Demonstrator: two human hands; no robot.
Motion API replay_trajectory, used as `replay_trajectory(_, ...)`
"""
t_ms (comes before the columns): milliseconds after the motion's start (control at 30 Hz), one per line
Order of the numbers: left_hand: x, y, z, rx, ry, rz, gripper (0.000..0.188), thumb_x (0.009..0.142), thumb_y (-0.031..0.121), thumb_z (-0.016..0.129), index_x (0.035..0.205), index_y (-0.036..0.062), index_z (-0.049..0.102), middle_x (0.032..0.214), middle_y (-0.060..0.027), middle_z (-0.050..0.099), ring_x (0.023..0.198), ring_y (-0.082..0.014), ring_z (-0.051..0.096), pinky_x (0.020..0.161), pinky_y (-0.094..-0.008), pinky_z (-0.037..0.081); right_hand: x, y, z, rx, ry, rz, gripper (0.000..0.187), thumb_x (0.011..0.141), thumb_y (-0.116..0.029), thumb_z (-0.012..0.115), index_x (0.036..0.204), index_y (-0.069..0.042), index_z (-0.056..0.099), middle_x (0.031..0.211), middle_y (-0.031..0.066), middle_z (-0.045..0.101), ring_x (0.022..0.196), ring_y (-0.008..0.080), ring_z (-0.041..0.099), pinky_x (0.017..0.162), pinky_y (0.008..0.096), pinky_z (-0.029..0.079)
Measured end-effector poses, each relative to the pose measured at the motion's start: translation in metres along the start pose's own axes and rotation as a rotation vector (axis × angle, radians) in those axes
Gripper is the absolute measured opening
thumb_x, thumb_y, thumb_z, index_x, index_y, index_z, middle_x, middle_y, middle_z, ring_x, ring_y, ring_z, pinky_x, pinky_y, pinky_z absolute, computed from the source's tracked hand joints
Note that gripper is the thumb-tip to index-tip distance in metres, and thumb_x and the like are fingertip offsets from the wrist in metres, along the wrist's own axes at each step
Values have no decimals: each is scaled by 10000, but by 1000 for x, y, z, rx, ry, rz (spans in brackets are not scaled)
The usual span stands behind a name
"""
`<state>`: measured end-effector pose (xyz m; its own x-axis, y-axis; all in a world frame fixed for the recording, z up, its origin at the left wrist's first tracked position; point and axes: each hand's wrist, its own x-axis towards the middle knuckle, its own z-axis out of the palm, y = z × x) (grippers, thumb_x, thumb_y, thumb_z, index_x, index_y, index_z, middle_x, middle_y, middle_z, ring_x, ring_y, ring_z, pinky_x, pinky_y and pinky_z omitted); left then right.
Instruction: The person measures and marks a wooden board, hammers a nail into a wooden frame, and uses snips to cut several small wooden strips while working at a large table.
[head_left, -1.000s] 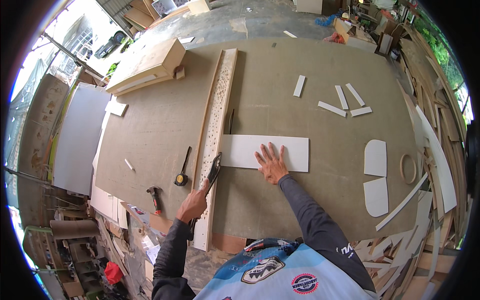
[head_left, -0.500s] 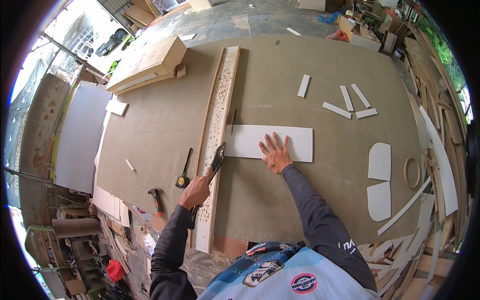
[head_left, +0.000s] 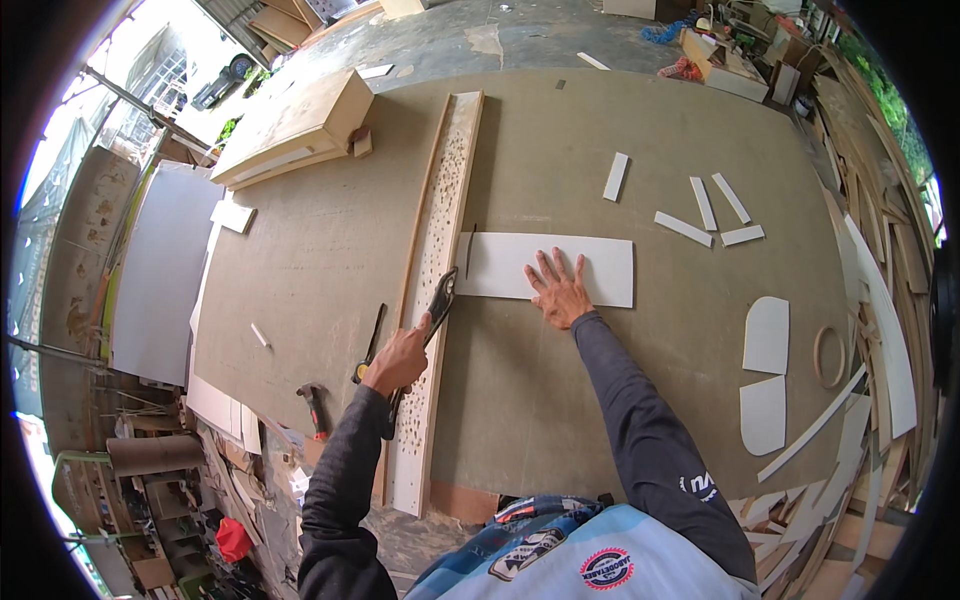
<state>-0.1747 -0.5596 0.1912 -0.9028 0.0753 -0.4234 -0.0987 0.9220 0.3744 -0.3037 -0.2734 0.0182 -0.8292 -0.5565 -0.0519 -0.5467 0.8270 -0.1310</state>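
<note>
One white rectangular panel (head_left: 555,268) lies flat near the middle of the table (head_left: 600,130), its long side running from 9 to 3 o'clock. The right hand (head_left: 560,292) presses on its near edge, palm down, fingers (head_left: 545,265) spread apart and flat on the white surface. Just at 9 o'clock of the panel, one long pale strip board (head_left: 440,270) peppered with small holes runs from 12 to 6 o'clock across the table, the panel's left end just beside it. The left hand (head_left: 400,358) sits on this board, fingers curled tight around the handles of one pair of dark locking pliers (head_left: 440,298), whose head points toward 1 o'clock, near the panel's left corner.

At 9 o'clock of the left hand lies one dark slim tool with a yellow end (head_left: 368,345), and at 7 o'clock one hammer (head_left: 313,405) near the table's edge. One small white stick (head_left: 259,335) lies farther toward 9 o'clock.

At 1 to 2 o'clock of the panel, five short white strips (head_left: 703,203) lie scattered. At 4 o'clock, two white rounded cutouts (head_left: 767,335) lie one below the other, with one wooden ring (head_left: 828,356) just beside them. At 11 o'clock, one stack of brown boards (head_left: 295,125) rests on the table's far left corner.
</note>
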Motion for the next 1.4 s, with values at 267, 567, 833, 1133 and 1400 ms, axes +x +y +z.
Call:
replay_trajectory(267, 23, -4, -6, 58, 42, 63, 753, 752, -56, 399, 1501, -63, 327, 776, -300, 638, 528, -328, 658, 527, -443, 559, 17, 13, 0, 16, -19, 3, 670, 990, -455, 478, 1588, -248, 256, 1681, 80, 95, 1542, 359, 45, 1147, 748, 18)
replay_trajectory(567, 46, 12, -21, 71, 42, -16, 739, 758, -36, 408, 1495, -41, 361, 851, -311, 665, 691, -393, 696, 669, -470, 578, 20, 20, -4, 88, 28, 31, 644, 989, -447, 491, 1572, -253, 298, 1671, 67, 149, 1542, 341, 61, 1145, 749, 3)
replay_trajectory(833, 124, 25, -41, 171, 55, -63, 614, 851, 43, 446, 1465, 59, 451, 1043, -271, 674, 951, -439, 674, 820, -514, 550, -76, 37, 10, 51, 168, 189, 647, 974, -428, 509, 1563, -230, 329, 1661, 63, 186, 1544, 308, 74, 1161, 720, -20)
replay_trajectory(1133, 203, 55, -77, 68, 16, -22, 610, 848, 57, 440, 1452, 135, 480, 1189, -267, 631, 900, -388, 705, 781, -470, 585, -137, 28, 1, 73, 187, 267, 670, 977, -485, 477, 1571, -226, 306, 1657, 28, 202, 1545, 279, 84, 1195, 662, -30)
replay_trajectory(1400, 244, 59, -85, -26, 41, -151, 377, 859, 45, 445, 1205, -46, 566, 996, -239, 687, 698, -335, 727, 580, -445, 595, -140, 31, -4, 73, 166, 293, 688, 961, -493, 497, 1567, -222, 315, 1654, 29, 212, 1542, 283, 97, 1192, 668, -11)
